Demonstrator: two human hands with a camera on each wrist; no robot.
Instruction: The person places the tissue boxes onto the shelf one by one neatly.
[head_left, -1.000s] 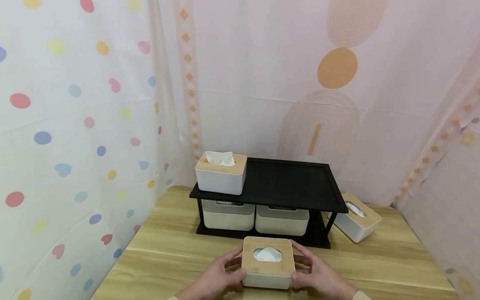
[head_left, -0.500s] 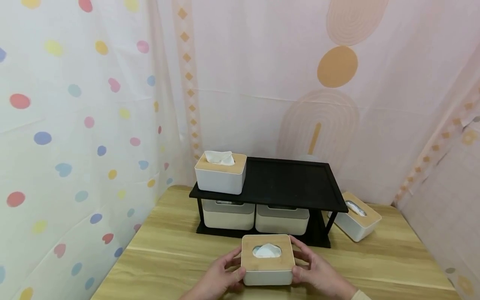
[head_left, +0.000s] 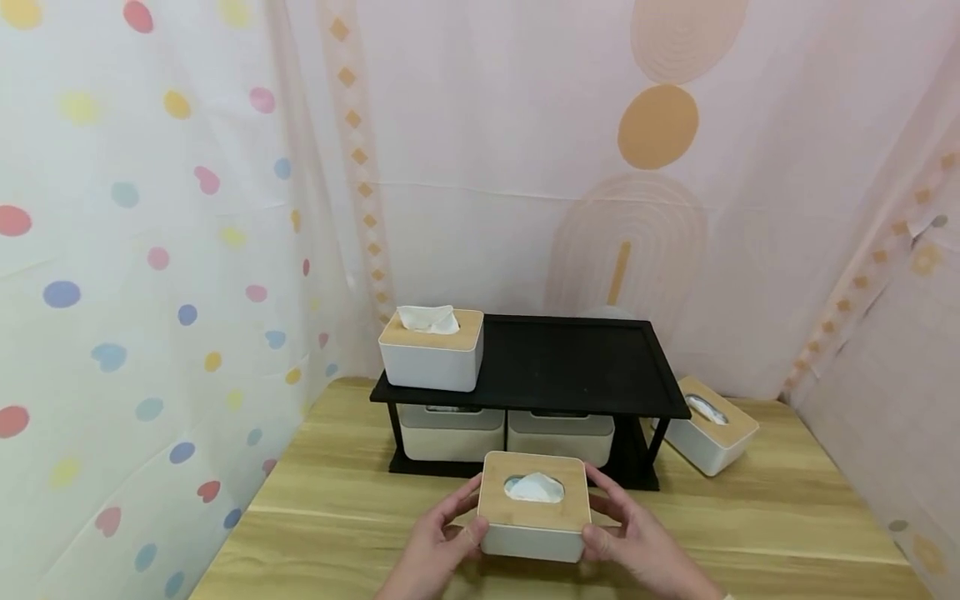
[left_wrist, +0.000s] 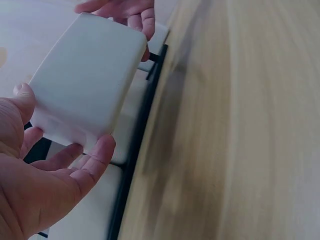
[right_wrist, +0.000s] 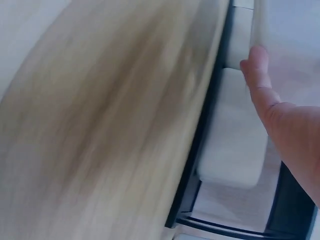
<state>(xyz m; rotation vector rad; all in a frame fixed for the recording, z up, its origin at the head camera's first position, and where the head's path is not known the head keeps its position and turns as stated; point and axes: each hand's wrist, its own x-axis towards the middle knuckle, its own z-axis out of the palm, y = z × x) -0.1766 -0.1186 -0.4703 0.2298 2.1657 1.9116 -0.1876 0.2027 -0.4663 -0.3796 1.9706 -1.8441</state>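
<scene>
A white tissue box with a wooden lid (head_left: 534, 517) is held between both hands in front of the black shelf, a tissue showing in its oval opening. The left hand (head_left: 441, 537) grips its left side, thumb toward the front. On the right side the right hand (head_left: 637, 537) grips it the same way. From the left wrist view, the box (left_wrist: 90, 75) is off the table, with the left hand (left_wrist: 55, 175) at its near end. In the right wrist view the right hand (right_wrist: 287, 115) touches the edge of the box (right_wrist: 295, 45), which is partly cut off.
Behind stands a two-level black shelf (head_left: 570, 362). One tissue box (head_left: 431, 362) sits at its top left, and two boxes (head_left: 452, 437) (head_left: 561, 442) stand on the lower level. Another tissue box (head_left: 712, 429) lies angled on the wooden table (head_left: 315, 517), right of the shelf. Curtains hang behind.
Both hands have raised the held box and moved it a little toward the shelf, so it covers more of the shelf's lower edge. The head view has shifted slightly.
</scene>
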